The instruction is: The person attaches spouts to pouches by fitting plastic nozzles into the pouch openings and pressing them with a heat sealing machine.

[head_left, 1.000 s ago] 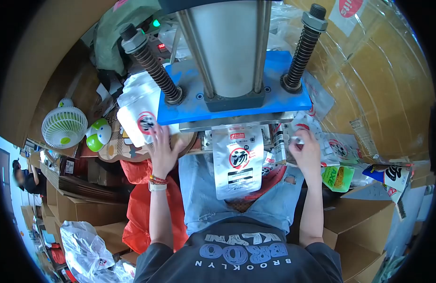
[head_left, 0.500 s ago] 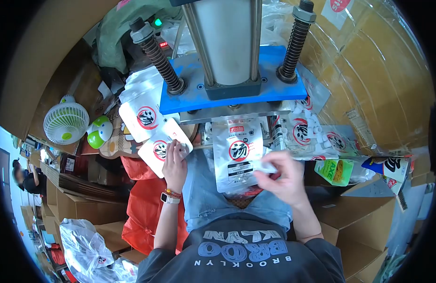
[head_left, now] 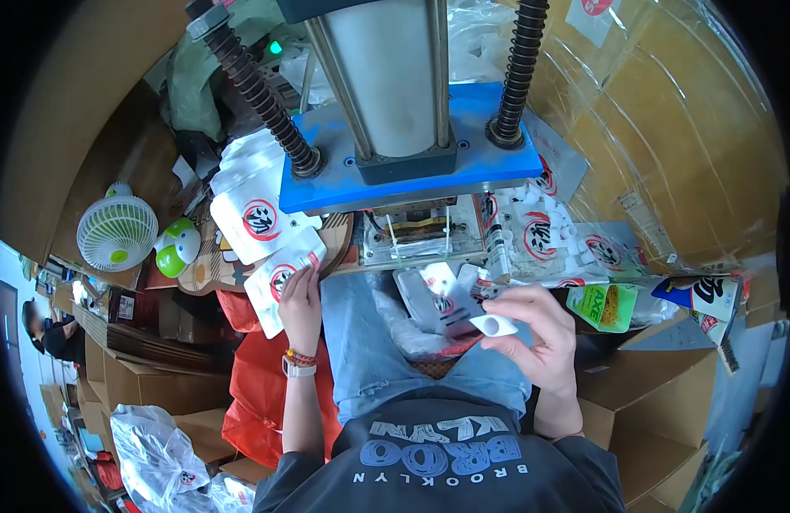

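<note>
My left hand [head_left: 301, 295] lies at the right edge of a white printed pouch [head_left: 280, 278], its fingers closed together on it. In my right hand [head_left: 536, 333], thumb and fingers pinch a small white piece [head_left: 496, 326] with a round grey spot. Just left of that hand, a silver printed pouch [head_left: 438, 295] is tilted over my lap, close to clear plastic. The press bed [head_left: 425, 231] lies beneath the blue plate [head_left: 412, 175] of the press, with a metal bracket showing.
More white pouches [head_left: 250, 188] are fanned at the left, beside a small fan [head_left: 117, 232]. Small white pieces [head_left: 562, 235] lie on pouches at the right. A green box [head_left: 604, 309] holds a sponge. Cardboard boxes [head_left: 651, 410] stand at the right; another person [head_left: 57, 333] is far left.
The silver pouch has left the press bed and dropped toward my lap. My right hand moved slightly right and down with the white piece. My left hand shifted slightly left with the white pouch.
</note>
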The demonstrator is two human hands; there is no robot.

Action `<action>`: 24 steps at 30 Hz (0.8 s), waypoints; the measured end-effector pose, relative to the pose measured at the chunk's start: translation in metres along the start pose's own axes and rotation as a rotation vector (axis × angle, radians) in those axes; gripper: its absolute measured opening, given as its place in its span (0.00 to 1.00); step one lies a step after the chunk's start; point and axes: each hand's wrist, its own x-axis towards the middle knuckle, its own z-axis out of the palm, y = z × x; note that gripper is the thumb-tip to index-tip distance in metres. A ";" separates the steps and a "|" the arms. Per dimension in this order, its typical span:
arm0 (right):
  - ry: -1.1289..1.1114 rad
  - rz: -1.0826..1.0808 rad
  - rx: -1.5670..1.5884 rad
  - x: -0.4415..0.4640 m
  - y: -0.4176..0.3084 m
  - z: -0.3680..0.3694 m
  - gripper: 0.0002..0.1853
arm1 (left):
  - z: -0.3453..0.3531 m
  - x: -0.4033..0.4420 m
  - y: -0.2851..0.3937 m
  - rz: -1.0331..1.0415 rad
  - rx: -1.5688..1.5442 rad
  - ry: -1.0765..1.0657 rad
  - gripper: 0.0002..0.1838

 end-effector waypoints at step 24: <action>-0.066 -0.285 -0.605 0.020 -0.002 0.013 0.22 | -0.065 0.004 0.135 0.377 -0.318 -0.124 0.21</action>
